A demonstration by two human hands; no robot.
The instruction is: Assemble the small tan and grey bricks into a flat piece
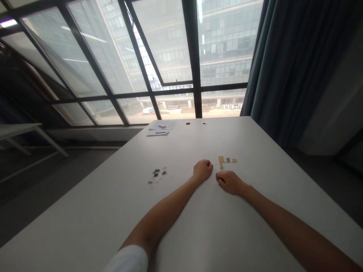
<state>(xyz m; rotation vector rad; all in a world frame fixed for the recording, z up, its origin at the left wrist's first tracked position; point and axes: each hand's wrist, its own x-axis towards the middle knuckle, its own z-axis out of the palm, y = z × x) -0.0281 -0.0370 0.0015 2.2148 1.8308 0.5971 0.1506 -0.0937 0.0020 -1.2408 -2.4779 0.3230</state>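
Both my forearms lie stretched out on a white table (255, 139). My left hand (202, 169) rests on the tabletop with its fingers curled into a loose fist. My right hand (229, 181) lies just to its right, fingers also curled under. Whether either hand holds anything is hidden. Just beyond the hands sits a small flat assembly of tan, grey and dark bricks (226, 160). A scatter of several small loose dark and pale pieces (157, 175) lies to the left of my left hand.
At the table's far edge lie sheets of paper (160, 128) with a small white piece on them, and two small dark round objects (188, 123). Large windows stand behind, a dark curtain (286, 64) at the right, another table (17, 130) at far left.
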